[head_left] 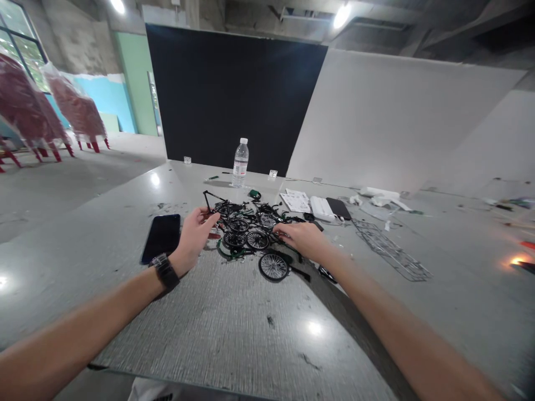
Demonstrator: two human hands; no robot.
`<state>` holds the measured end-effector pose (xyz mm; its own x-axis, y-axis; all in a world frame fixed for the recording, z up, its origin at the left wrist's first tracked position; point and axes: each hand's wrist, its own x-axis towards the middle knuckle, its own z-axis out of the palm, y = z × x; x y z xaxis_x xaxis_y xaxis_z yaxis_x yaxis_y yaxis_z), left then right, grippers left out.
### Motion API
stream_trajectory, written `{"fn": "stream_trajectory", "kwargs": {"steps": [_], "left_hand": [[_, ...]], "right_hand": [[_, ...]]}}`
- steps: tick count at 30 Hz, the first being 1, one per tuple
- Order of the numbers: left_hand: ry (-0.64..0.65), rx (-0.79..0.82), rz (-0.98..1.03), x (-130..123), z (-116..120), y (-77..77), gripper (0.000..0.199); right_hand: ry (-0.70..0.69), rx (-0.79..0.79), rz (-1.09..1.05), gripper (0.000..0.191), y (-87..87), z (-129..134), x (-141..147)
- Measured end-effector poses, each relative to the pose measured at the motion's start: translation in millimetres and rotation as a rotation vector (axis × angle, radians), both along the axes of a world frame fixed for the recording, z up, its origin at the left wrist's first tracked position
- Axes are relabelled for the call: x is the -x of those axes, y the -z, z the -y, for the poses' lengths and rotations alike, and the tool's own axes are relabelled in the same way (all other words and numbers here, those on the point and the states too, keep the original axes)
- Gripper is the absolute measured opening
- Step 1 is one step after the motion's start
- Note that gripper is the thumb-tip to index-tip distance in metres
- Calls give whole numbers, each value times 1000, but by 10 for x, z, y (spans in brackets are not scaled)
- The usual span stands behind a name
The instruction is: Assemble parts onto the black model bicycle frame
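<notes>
Centrally, small bike parts (253, 236): heaped on the table (200, 328) between both hands, dark wheels overlapping among thin black pieces; bunched together probably for easy reach from either side.
Loose wheel (274, 267): at the near edge of the heap, forward and left of the right forearm.
Black frame (215, 196): at the heap's far left corner, right by the left fingertips.
Left hand (195, 229): at the heap's left edge, fingers half curled, thumb near the fingertips; cannot tell if gripping the frame or only touching.
Right hand (304, 238): at the heap's right edge, palm down, fingers bent onto dark parts; cannot tell if pinching anything. Opposite the other hand, perhaps for handling from both sides.
Phone (161, 238): flat, just left of the left hand, screen dark; likely laid aside to leave the middle free.
Paper sheets (296, 200): beyond the right hand, beside a white box (321, 209); print too small to read, perhaps placed for a glance.
Bottle (240, 164): upright behind the heap, probably out of the way of both arms.
Thin grey racks (390, 253): flat, to the right of the right hand.
Chairs (77, 106): well apart, off to the left, wrapped in plastic, presumably against dust.
</notes>
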<state>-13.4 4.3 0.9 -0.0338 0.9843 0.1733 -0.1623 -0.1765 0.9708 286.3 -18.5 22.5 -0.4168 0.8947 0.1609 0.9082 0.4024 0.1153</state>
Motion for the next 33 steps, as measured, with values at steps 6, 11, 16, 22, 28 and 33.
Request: {"fn": "stream_trajectory", "kwargs": {"steps": [6,11,16,22,28,33], "left_hand": [[-3,-16,-2,3,-1,7,31],[5,17,-16,5,17,-14,29],[-2,21,-12,-4,45,-47,27],[2,26,7,-6,28,-38,29],[7,9,21,-3,19,-38,30],[7,7,11,-2,29,-37,29]], "right_hand": [[78,63,-377,27,-16,-27,-5],[267,220,-1075,34,-165,55,26],[339,493,-1502,43,-312,193,97],[269,593,-1673,34,-320,207,102],[234,651,-1706,32,-316,207,97],[211,671,-1728,31,-294,195,89]]}}
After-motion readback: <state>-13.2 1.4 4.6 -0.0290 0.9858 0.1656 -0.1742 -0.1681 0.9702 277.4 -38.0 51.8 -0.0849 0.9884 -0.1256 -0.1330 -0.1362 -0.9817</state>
